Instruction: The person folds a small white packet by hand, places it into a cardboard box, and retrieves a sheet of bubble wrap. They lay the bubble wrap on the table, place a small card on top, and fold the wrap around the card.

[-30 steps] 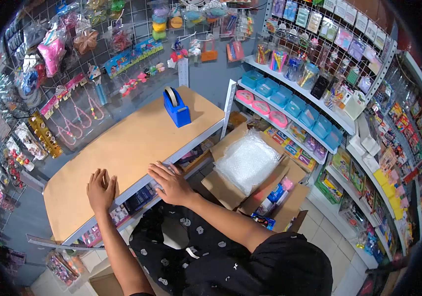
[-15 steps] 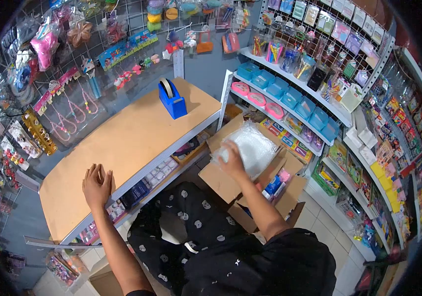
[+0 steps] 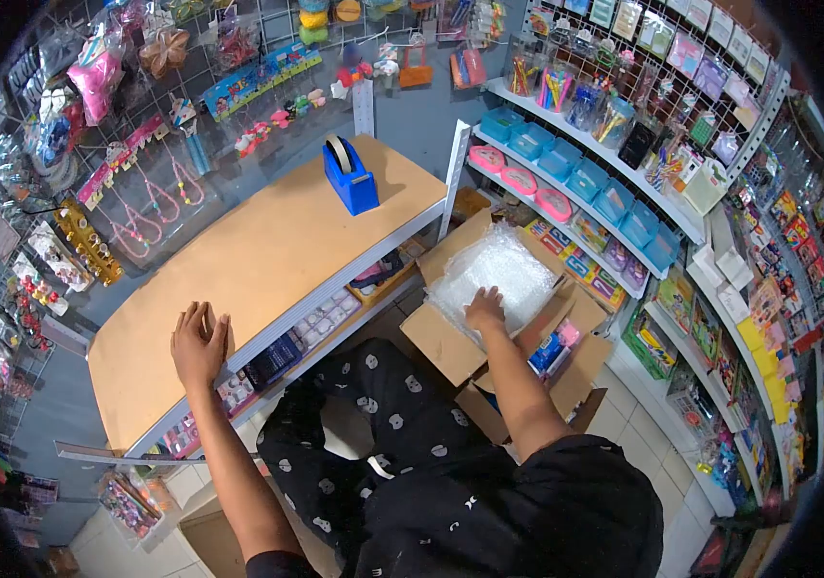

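Note:
My right hand [image 3: 486,310] rests on the near edge of a clear sheet of bubble wrap [image 3: 520,270], its fingers apart. The bubble wrap lies over the top of an open cardboard box [image 3: 443,339], and whatever is beneath it is hidden. Blue and pink packaged goods [image 3: 553,352] show in the box on the side closer to me. Over on the left, my left hand [image 3: 200,345] is at the front edge of the wooden-topped table [image 3: 238,260], fingers extended and thumb apart, holding nothing.
A blue tape dispenser [image 3: 349,178] stands at the table's far end. Shelves with blue containers [image 3: 574,169] and pink cases [image 3: 520,180] rise behind the box. Hanging accessories [image 3: 147,202] cover the wall grid. Another open carton [image 3: 214,539] sits on the floor at lower left.
My right hand has moved from blurred motion above the bubble wrap down onto its near edge. My left hand stays at the table edge. The whole view has shifted slightly.

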`<control>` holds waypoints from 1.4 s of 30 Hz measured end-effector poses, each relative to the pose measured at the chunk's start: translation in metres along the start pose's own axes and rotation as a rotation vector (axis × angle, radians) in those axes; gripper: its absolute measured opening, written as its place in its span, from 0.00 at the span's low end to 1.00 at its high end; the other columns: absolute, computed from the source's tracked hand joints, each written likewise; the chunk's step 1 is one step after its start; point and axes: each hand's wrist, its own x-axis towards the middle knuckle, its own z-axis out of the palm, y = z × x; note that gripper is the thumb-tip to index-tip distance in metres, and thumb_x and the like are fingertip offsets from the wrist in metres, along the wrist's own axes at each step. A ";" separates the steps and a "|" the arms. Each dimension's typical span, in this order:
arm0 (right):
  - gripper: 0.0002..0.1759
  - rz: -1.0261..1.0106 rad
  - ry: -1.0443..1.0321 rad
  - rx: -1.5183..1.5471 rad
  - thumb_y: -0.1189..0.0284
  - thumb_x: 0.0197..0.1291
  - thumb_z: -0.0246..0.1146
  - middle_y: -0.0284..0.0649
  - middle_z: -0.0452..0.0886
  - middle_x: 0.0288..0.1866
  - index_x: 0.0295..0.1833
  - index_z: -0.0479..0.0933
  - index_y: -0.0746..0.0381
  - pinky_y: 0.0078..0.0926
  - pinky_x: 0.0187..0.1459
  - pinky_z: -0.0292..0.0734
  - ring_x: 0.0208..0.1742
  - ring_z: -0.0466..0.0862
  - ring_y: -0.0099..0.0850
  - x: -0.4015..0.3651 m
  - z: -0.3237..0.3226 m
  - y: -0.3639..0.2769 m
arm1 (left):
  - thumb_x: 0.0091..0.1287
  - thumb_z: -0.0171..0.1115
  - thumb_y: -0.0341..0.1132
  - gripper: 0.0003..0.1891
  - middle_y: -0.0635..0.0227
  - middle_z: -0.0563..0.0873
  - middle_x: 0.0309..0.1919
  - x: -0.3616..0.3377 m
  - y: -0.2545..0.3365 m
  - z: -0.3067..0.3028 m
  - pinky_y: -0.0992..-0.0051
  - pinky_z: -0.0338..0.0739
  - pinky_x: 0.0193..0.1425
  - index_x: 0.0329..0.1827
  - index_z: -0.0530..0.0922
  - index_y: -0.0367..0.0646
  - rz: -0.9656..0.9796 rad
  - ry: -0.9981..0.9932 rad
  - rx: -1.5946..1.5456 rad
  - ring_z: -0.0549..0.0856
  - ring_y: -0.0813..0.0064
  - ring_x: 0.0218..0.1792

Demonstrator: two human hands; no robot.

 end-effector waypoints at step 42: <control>0.15 -0.557 0.616 1.096 0.65 0.73 0.70 0.42 0.88 0.49 0.46 0.84 0.69 0.32 0.55 0.80 0.47 0.85 0.30 -0.067 -0.117 -0.028 | 0.72 0.65 0.60 0.31 0.57 0.82 0.73 0.001 -0.027 -0.015 0.53 0.70 0.78 0.69 0.85 0.48 0.162 -0.058 -0.066 0.77 0.53 0.76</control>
